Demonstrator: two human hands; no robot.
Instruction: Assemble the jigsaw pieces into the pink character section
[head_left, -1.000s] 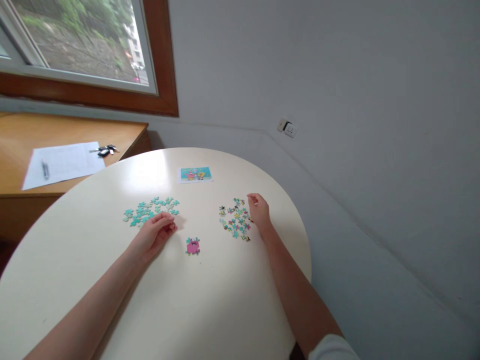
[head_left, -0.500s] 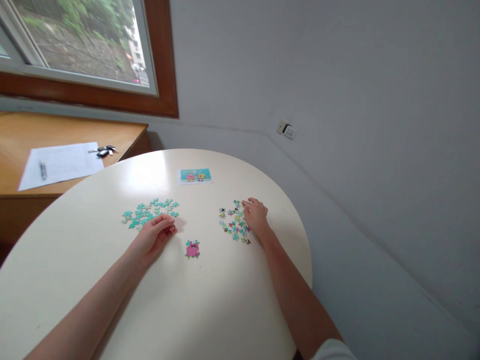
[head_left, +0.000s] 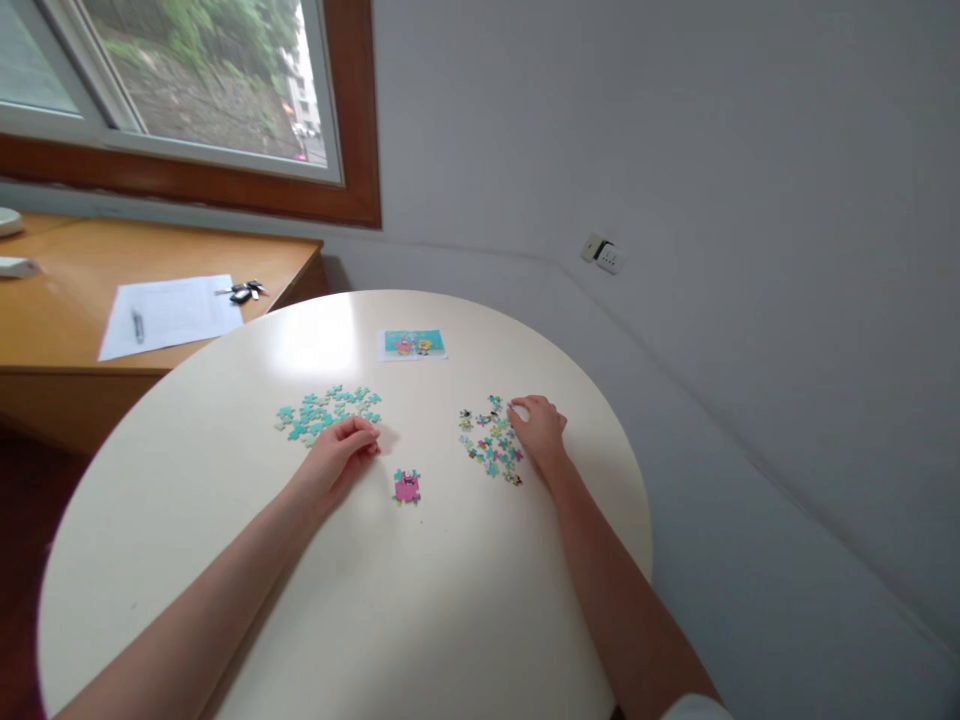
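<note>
My left hand rests on its side at the near edge of a pile of turquoise puzzle pieces. Its thumb and fingers are pinched together, and whatever they hold is hidden. My right hand lies over the right side of a pile of multicoloured puzzle pieces, thumb and index finger slightly apart, with a pale patch between them that I cannot identify. Between the hands, closer to me, lies a small joined pink puzzle section with a face and turquoise corners.
A printed picture card lies toward the back of the round white table. Behind on the left, a wooden desk bears a paper sheet, a pen and keys. Walls stand behind and right.
The whole view has shifted, so everything sits further right and slightly higher. Both hands stay near the same piles; the right fingers have moved only slightly.
</note>
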